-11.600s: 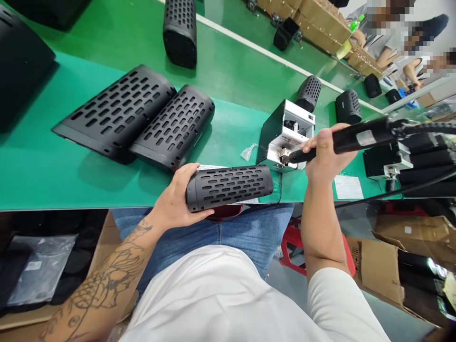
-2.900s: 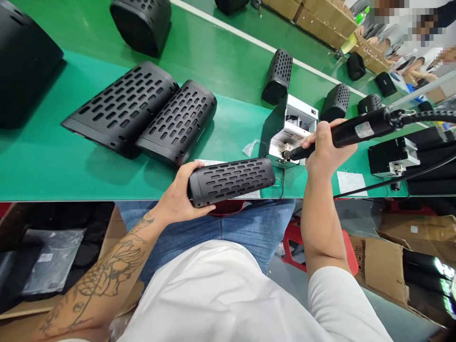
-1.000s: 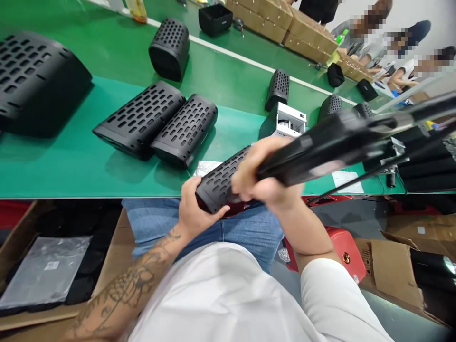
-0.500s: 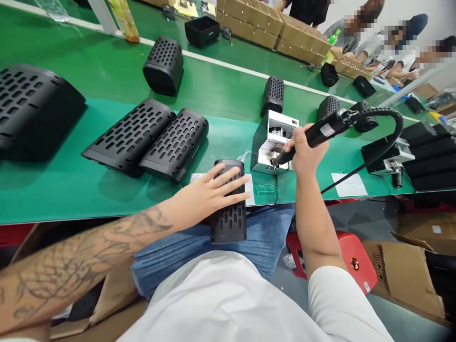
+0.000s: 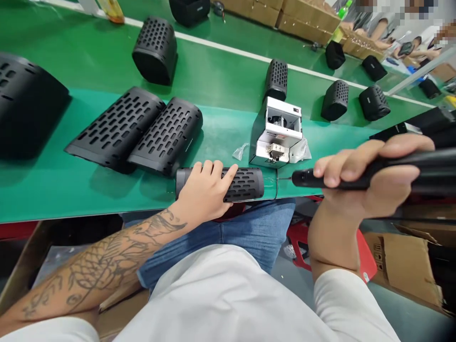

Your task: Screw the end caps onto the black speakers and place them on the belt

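Observation:
My left hand [image 5: 208, 190] is wrapped over a black slotted housing [image 5: 245, 184], which lies sideways along the table's near edge. My right hand [image 5: 366, 175] is closed round a black electric screwdriver [image 5: 306, 178]. The tool is held level, and its thin bit points left at the housing's right end, with a gap between them. Behind the housing stands a white and black screw feeder [image 5: 278, 130]. Whether a screw sits on the bit is too small to tell.
Two slotted black housings [image 5: 167, 137] lie side by side at left, and a larger-looking one [image 5: 28, 104] is beyond them. More stand along the green bench [image 5: 221, 76]. Small plastic bags [image 5: 240, 151] lie by the feeder. A red stool [image 5: 368, 259] and cardboard boxes [image 5: 402, 266] are below right.
The screwdriver has come away from the screw feeder, swinging right and level. The housing has turned from lengthwise to sideways, and my left hand has changed from spread fingers to a grip.

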Action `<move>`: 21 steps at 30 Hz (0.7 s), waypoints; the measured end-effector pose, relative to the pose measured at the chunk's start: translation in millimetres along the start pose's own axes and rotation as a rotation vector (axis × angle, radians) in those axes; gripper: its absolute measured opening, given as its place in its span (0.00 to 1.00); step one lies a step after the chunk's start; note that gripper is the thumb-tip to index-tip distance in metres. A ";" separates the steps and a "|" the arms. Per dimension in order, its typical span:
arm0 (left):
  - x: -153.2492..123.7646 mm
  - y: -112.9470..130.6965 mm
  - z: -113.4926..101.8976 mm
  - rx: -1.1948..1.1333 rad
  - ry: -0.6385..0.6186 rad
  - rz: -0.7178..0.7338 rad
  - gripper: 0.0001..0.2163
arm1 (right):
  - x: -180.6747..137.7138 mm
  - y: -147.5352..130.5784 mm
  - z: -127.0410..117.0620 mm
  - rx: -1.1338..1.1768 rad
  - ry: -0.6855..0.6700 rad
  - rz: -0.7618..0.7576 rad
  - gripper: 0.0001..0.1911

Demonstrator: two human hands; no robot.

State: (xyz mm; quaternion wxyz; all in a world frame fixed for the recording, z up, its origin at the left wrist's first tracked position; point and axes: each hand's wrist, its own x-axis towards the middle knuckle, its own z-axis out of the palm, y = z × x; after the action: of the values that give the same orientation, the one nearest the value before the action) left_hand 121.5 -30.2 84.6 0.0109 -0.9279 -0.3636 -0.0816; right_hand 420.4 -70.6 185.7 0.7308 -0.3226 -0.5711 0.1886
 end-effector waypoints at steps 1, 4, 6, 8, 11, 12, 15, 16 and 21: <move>-2.1 0.8 4.5 -0.018 0.009 -0.042 0.45 | -5.5 -5.2 2.6 0.040 -0.060 0.018 0.22; -4.9 2.0 13.7 -0.077 0.025 -0.109 0.48 | -22.9 -3.4 15.1 0.138 -0.198 0.059 0.15; -5.4 2.7 15.3 -0.105 0.023 -0.124 0.49 | -31.5 5.8 25.4 0.166 -0.244 0.070 0.15; -5.8 3.6 14.6 -0.124 0.017 -0.134 0.50 | -36.0 15.8 34.6 0.179 -0.243 0.081 0.15; -6.9 5.2 12.9 -0.124 0.009 -0.137 0.51 | -37.3 26.3 42.7 0.199 -0.249 0.092 0.18; -7.2 5.8 12.4 -0.119 0.006 -0.135 0.51 | -37.2 28.4 44.0 0.204 -0.262 0.097 0.19; -8.0 6.9 11.4 -0.130 0.005 -0.134 0.51 | -38.0 32.2 44.9 0.195 -0.302 0.151 0.22; -8.1 7.0 11.1 -0.138 0.006 -0.136 0.50 | -38.6 33.1 44.9 0.191 -0.302 0.170 0.23; -7.2 7.3 8.7 -0.150 -0.007 -0.144 0.49 | -41.4 36.5 46.5 0.210 -0.382 0.157 0.18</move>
State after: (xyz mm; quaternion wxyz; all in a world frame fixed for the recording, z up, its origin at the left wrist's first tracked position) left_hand 122.5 -39.7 75.1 -0.0658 -0.8980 -0.4220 -0.1057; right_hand 367.9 -59.1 137.5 0.6222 -0.2468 -0.6495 0.3607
